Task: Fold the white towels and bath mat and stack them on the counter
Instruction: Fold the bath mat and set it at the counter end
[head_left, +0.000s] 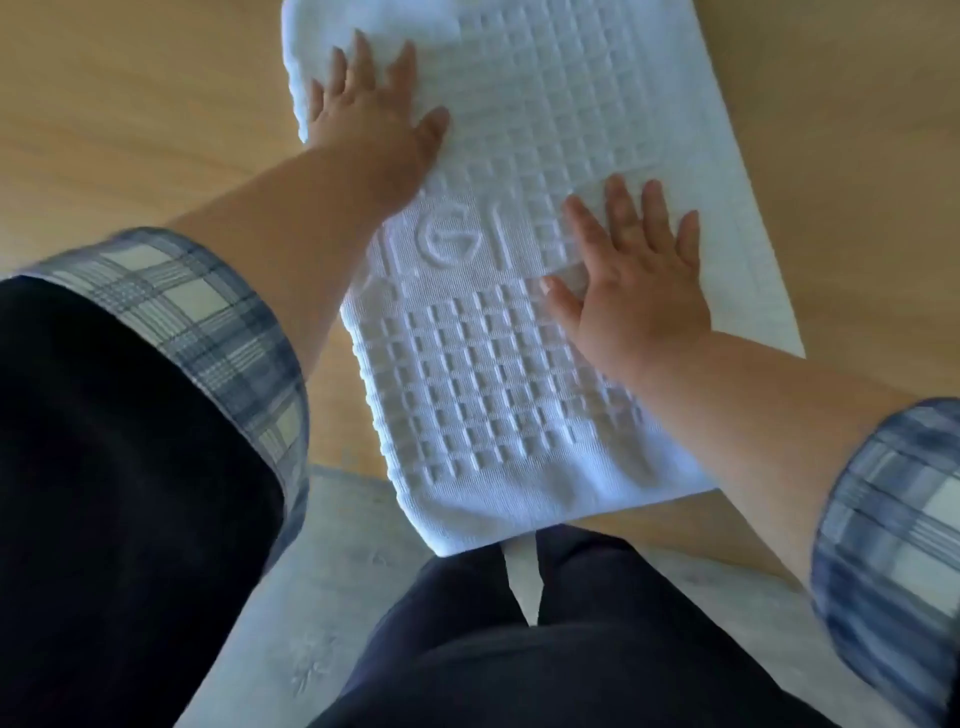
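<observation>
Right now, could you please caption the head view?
Left hand and right hand press flat on the white bath mat on the wooden counter.

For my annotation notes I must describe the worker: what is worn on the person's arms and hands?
The left hand and the right hand are bare: no gloves, and no ring or watch shows. The dark left sleeve is turned back to a blue-and-cream plaid cuff. On the right arm only a matching plaid cuff shows.

White bath mat (519, 364) lies on wooden counter (130, 130).
</observation>
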